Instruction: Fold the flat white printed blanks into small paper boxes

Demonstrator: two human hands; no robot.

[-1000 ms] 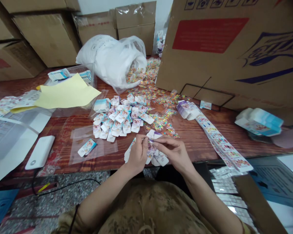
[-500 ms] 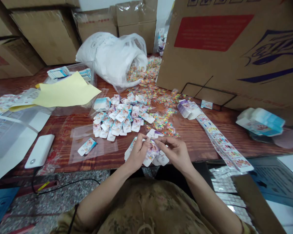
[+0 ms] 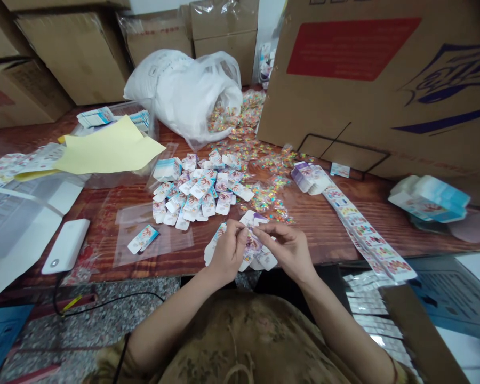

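Observation:
Near the table's front edge, my left hand (image 3: pixel 229 249) and my right hand (image 3: pixel 288 248) are pinched closed, fingertips almost meeting. Whatever lies between the fingertips is too small to make out. Right under them is a loose spread of white and purple printed cards (image 3: pixel 260 258), partly covered by my hands. Beyond my left hand rises a heap of small printed packets (image 3: pixel 202 186) in blue, purple and white. Tiny clear sachets of coloured beads (image 3: pixel 266 194) are scattered just past my fingers.
A white sack (image 3: pixel 184 96) spills bead sachets at the back. One large cardboard box (image 3: pixel 364 106) stands at right, near a strip of printed stickers (image 3: pixel 356 229) and stacked blue cards (image 3: pixel 428 198). Leftward are yellow paper (image 3: pixel 112 149), a white power bank (image 3: pixel 66 246) and a clear plastic bag (image 3: pixel 172 240).
Both hands stay nearly in place, still pinched together over the cards. The view has shifted very slightly; nothing else visibly moved.

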